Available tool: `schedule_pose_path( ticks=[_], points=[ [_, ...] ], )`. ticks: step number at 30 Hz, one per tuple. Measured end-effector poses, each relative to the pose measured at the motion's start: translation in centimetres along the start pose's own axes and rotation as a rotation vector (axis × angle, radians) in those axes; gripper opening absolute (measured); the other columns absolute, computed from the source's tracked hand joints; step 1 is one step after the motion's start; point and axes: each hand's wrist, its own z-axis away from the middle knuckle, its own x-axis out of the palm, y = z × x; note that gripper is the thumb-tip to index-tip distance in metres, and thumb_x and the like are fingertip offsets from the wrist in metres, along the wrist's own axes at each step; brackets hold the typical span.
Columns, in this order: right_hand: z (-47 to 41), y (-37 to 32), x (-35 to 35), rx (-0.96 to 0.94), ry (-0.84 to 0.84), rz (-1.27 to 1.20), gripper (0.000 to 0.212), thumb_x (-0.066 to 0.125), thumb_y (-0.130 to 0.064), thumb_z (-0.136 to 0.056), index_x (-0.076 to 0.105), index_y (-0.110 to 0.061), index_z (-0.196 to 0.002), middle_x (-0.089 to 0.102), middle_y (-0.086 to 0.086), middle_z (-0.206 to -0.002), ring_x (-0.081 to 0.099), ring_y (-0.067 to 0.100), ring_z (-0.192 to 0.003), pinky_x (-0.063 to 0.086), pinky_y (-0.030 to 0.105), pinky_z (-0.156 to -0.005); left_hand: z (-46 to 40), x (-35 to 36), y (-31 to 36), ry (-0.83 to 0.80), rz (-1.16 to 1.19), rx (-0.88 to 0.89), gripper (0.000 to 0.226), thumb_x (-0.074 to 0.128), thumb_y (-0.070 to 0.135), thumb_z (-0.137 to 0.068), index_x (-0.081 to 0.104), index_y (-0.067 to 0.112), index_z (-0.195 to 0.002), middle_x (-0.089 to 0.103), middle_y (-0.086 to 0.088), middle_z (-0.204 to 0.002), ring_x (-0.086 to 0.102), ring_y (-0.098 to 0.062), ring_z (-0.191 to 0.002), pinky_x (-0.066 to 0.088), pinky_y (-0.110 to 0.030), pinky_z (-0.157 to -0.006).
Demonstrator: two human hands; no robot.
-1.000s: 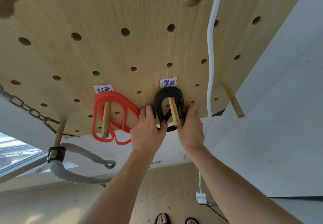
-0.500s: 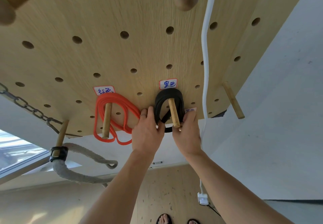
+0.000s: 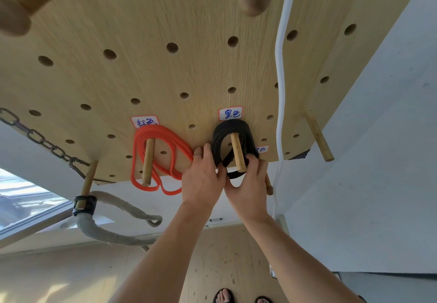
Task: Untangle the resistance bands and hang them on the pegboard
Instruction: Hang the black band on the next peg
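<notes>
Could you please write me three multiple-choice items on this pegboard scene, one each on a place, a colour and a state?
1. Where does the red band hang?
A. On the peg left of the black band
B. On the chain
C. On the floor

2. What colour is the cord running down the pegboard?
A. Black
B. White
C. Red

3. What are the left hand and right hand doing?
A. Hanging idle
B. Gripping the rope
C. Holding the black band at its peg

Answers: 1 A, it loops its own peg. 2 B, it is plainly white. 3 C, fingers curl round its lower loops.
</notes>
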Motion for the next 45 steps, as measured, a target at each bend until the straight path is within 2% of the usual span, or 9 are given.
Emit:
schedule_pose_path(
  ticks=[3, 7, 11, 15, 20, 29, 39, 43, 45],
  points=[
    [0.2, -0.4, 0.3, 0.009, -0.01, 0.003, 0.072, 0.084, -0.029, -0.079, 0.049, -0.008, -0.138, 0.045, 0.013, -0.132, 0.052, 0.014, -0.102, 0.042, 0.005, -0.074, 0.0, 0.1, 0.0, -0.009, -0.006, 0.001, 0.044, 0.057, 0.029, -0.094, 0.044, 0.014, -0.133, 0.056, -0.008, -0.123, 0.066, -0.031, -0.086, 0.059, -0.044, -0.066],
    [0.3, -0.6, 1.2, 0.033, -0.016, 0.028, 0.069, 0.086, -0.025, -0.078, 0.051, -0.009, -0.136, 0.04, 0.012, -0.131, 0.043, 0.004, -0.092, 0.05, 0.016, -0.072, -0.2, 0.1, -0.2, -0.018, 0.008, 0.016, 0.042, 0.055, 0.027, -0.095, 0.043, 0.014, -0.133, 0.056, -0.009, -0.124, 0.066, -0.032, -0.086, 0.06, -0.046, -0.066],
    [-0.3, -0.5, 2.0, 0.104, 0.007, 0.132, 0.058, 0.081, -0.034, -0.083, 0.054, -0.008, -0.126, 0.041, 0.013, -0.129, 0.062, 0.027, -0.097, 0.06, 0.029, -0.074, -0.2, 0.0, -0.3, -0.023, -0.03, 0.052, 0.04, 0.056, 0.028, -0.096, 0.046, 0.015, -0.132, 0.062, -0.008, -0.116, 0.067, -0.029, -0.089, 0.06, -0.044, -0.066],
    [-0.7, -0.7, 2.4, 0.11, 0.038, 0.203, 0.057, 0.081, -0.04, -0.082, 0.054, -0.01, -0.122, 0.042, 0.014, -0.127, 0.064, 0.03, -0.097, 0.062, 0.036, -0.077, -0.2, -0.3, -0.3, -0.01, -0.08, 0.054, 0.04, 0.055, 0.028, -0.097, 0.048, 0.016, -0.134, 0.064, -0.006, -0.114, 0.068, -0.027, -0.09, 0.06, -0.042, -0.066],
    [-0.5, -0.3, 2.4, 0.104, 0.029, 0.099, 0.063, 0.081, -0.044, -0.079, 0.053, -0.011, -0.124, 0.039, 0.01, -0.131, 0.058, 0.027, -0.107, 0.061, 0.035, -0.08, -0.3, -0.6, -0.6, -0.007, -0.085, 0.052, 0.037, 0.055, 0.027, -0.094, 0.05, 0.016, -0.129, 0.065, -0.004, -0.108, 0.066, -0.027, -0.088, 0.055, -0.037, -0.062],
    [-0.9, -0.5, 2.6, 0.125, 0.085, 0.161, 0.052, 0.081, -0.038, -0.082, 0.057, -0.008, -0.117, 0.048, 0.015, -0.119, 0.062, 0.028, -0.092, 0.061, 0.04, -0.072, -0.6, -0.8, -0.7, -0.002, -0.109, 0.073, 0.037, 0.053, 0.029, -0.099, 0.049, 0.017, -0.133, 0.066, -0.006, -0.109, 0.067, -0.028, -0.089, 0.046, -0.032, -0.06],
    [-2.3, -0.5, 2.6, 0.189, 0.113, 0.217, 0.028, 0.074, -0.016, -0.087, 0.062, -0.003, -0.109, 0.055, 0.023, -0.118, 0.064, 0.034, -0.087, 0.061, 0.044, -0.074, -0.6, -0.6, -1.1, 0.018, -0.038, 0.107, 0.034, 0.057, 0.028, -0.094, 0.052, 0.014, -0.124, 0.066, -0.005, -0.098, 0.065, -0.027, -0.076, 0.057, -0.039, -0.058],
    [-1.8, -0.2, 2.0, 0.154, 0.094, 0.232, 0.033, 0.07, -0.02, -0.089, 0.062, -0.002, -0.115, 0.054, 0.024, -0.125, 0.066, 0.036, -0.09, 0.062, 0.044, -0.076, -0.6, -0.6, -1.4, 0.039, -0.049, 0.115, 0.033, 0.058, 0.029, -0.093, 0.053, 0.012, -0.122, 0.065, -0.007, -0.095, 0.065, -0.028, -0.071, 0.056, -0.039, -0.055],
    [-1.5, -0.3, 1.6, 0.115, 0.108, 0.237, 0.039, 0.06, -0.033, -0.091, 0.063, -0.002, -0.114, 0.055, 0.024, -0.123, 0.066, 0.036, -0.089, 0.062, 0.043, -0.074, -0.5, -0.5, -1.2, 0.041, -0.065, 0.109, 0.033, 0.057, 0.03, -0.095, 0.052, 0.011, -0.122, 0.065, -0.008, -0.097, 0.066, -0.029, -0.072, 0.056, -0.039, -0.054]
  ],
)
